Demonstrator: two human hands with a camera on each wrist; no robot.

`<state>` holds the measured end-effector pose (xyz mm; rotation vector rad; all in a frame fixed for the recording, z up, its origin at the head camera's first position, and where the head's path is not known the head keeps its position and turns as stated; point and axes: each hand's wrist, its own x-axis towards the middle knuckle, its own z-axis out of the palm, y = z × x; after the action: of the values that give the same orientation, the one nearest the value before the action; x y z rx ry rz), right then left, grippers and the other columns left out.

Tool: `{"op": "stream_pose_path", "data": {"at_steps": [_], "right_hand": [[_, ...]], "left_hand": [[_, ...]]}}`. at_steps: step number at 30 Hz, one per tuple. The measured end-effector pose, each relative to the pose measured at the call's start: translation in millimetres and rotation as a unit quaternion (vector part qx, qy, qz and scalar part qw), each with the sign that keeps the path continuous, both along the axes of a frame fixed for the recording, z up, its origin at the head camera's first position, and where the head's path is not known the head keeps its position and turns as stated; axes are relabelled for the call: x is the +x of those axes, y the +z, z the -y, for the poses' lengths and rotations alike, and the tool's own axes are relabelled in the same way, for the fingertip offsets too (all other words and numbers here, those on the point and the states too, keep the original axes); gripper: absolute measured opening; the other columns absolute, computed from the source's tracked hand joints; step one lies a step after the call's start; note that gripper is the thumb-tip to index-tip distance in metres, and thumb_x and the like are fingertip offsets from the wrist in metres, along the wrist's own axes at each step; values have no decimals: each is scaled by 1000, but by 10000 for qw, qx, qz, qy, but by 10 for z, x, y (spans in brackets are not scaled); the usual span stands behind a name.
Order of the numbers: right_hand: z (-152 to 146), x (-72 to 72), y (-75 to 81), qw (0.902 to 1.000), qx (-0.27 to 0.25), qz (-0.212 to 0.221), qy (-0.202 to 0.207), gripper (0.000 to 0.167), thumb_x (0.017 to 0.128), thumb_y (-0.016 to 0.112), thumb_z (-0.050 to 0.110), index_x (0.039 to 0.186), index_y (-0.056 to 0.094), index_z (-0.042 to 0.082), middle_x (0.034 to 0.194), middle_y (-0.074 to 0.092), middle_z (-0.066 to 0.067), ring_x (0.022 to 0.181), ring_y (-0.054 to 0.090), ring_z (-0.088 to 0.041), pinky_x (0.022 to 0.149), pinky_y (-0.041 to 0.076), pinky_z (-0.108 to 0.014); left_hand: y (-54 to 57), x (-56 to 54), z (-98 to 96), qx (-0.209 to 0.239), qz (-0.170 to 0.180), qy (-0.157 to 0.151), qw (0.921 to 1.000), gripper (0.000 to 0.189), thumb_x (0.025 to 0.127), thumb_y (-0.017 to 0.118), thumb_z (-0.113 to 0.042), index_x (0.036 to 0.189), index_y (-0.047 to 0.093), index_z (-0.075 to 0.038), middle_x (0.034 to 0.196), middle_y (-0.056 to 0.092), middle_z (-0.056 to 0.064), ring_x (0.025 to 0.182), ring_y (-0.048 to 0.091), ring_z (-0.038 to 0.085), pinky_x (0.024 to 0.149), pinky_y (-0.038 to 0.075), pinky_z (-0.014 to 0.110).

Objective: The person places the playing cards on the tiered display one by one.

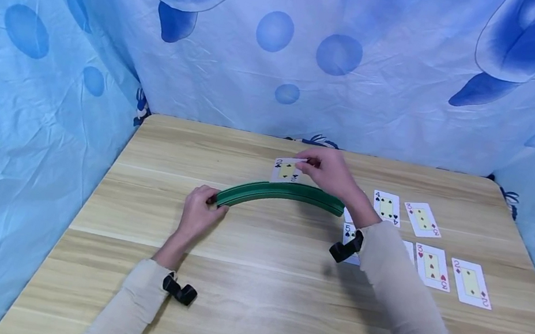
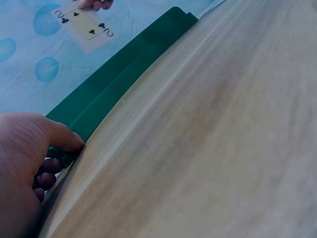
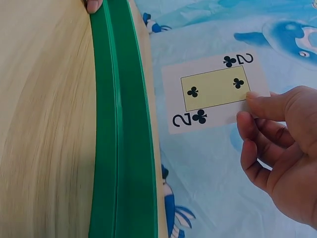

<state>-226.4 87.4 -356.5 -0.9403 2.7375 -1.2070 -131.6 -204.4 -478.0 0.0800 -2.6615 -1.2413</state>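
The left hand (image 1: 198, 214) pinched the left end of the green rack (image 1: 284, 192) over the table (image 1: 268, 295). Beyond the rack, the right hand (image 1: 327, 170) pinched the card (image 1: 285, 171) by its right edge.

Downward head view, close wrist views, card (image 3: 215, 91) in all

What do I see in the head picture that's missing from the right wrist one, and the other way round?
Only the head view shows the three of hearts and other cards lying on the table, plus the sleeves and black wrist devices.

Only the right wrist view shows the palm side of the right hand.

Both show that hand pinching the two of clubs, the curved green strip, at least part of the left hand on it, the table and the blue cloth.
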Motion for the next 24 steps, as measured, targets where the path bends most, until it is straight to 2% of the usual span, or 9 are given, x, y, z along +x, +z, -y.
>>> {"op": "stream_pose_path", "data": {"at_steps": [15, 24], "right_hand": [[479, -34, -26, 9986, -39, 82, 531, 20, 96, 64, 10, 112, 75, 5, 100, 75, -13, 74, 59, -19, 67, 46, -28], [704, 19, -6, 9969, 74, 248, 741, 22, 98, 63, 12, 116, 74, 5, 103, 76, -13, 83, 68, -26, 73, 53, -31]], "left_hand": [[-19, -14, 1, 48, 89, 29, 9999, 28, 78, 79, -10, 102, 73, 1, 95, 64, 14, 90, 52, 26, 80, 38, 33], [-12, -7, 3, 138, 239, 34, 9996, 31, 78, 78, -12, 105, 72, 1, 101, 65, 15, 94, 53, 28, 85, 38, 36]]}}
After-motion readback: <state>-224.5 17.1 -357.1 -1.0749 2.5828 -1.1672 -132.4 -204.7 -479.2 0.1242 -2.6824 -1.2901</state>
